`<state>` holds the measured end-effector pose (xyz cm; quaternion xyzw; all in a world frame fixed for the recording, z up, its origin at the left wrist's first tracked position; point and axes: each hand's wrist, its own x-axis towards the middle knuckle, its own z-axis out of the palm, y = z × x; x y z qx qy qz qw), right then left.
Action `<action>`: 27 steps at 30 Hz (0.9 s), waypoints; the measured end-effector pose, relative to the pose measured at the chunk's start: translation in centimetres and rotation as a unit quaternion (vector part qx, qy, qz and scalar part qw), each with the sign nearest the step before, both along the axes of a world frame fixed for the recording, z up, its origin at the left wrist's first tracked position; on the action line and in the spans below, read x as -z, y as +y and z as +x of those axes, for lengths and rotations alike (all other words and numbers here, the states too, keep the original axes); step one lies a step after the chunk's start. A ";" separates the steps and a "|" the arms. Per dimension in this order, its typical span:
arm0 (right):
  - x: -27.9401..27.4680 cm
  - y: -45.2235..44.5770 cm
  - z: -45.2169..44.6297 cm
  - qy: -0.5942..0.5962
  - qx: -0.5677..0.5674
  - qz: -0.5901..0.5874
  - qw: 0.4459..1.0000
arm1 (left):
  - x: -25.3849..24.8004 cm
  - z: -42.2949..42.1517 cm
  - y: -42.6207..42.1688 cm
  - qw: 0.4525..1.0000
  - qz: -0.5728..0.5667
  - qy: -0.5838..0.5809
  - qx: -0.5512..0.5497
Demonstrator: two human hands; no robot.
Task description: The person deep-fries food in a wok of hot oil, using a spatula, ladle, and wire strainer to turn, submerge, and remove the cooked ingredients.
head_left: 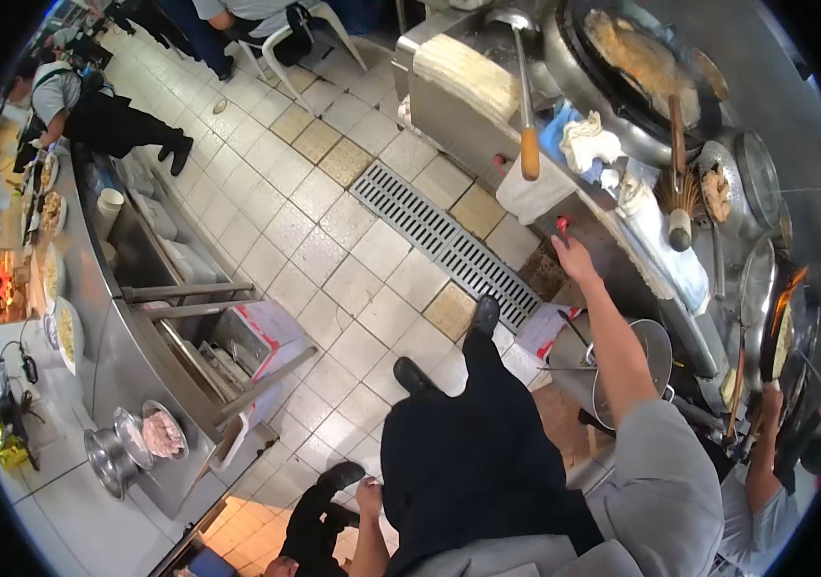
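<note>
My right hand (576, 260) reaches to the front of the steel stove (622, 240), its fingers at a small red knob (562, 224). The fingers look closed on it, partly hidden by the back of the hand. Low beside my left thigh hangs my left hand (369, 496), its fingers curled. A small pale bit shows at the fingers, too small to name. Above the knob, a ladle with a wooden handle (530, 154) lies across the stove edge. Folded white cloths (656, 245) rest along that edge.
A large wok (622, 48) holds browned food, near a bamboo brush (681, 202) and a strainer (718, 183). At right, another person's hand (771, 399) holds a flaming pan (783, 337). A pot (660, 351) stands by my right leg. A floor grate (439, 245) runs ahead.
</note>
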<state>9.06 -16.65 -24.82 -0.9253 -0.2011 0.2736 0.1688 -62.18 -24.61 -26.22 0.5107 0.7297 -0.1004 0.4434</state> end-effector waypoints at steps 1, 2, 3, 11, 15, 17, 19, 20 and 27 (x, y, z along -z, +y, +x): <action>-4.3 0.2 -2.7 -0.047 -0.001 0.065 0.997 | -0.2 1.2 1.1 1.000 -0.001 -0.007 0.007; -9.9 0.5 -5.1 -0.099 0.020 0.157 0.982 | -0.2 2.1 2.1 1.000 0.002 -0.013 0.011; -14.2 1.0 -6.8 -0.147 0.038 0.253 0.955 | 3.4 0.7 2.2 0.999 -0.027 0.013 -0.014; -24.5 2.8 5.7 -0.421 0.034 0.031 0.906 | 8.3 3.2 10.8 0.997 0.049 -0.061 -0.030; -21.9 2.7 9.4 -0.329 0.065 -0.047 0.941 | 11.7 2.0 11.7 0.984 0.113 -0.137 -0.020; -22.6 2.9 9.8 -0.312 0.085 -0.058 0.944 | 12.3 0.6 11.1 0.987 0.104 -0.126 -0.014; -22.8 2.8 11.1 -0.306 0.102 -0.053 0.945 | 11.3 1.3 10.8 0.992 0.068 -0.105 -0.013; -23.1 2.7 11.6 -0.291 0.108 -0.039 0.950 | 9.7 1.0 10.2 0.996 0.035 -0.086 -0.015; -27.0 -0.7 12.9 -0.361 0.179 0.228 0.887 | 4.3 1.1 8.3 0.992 -0.056 -0.095 -0.063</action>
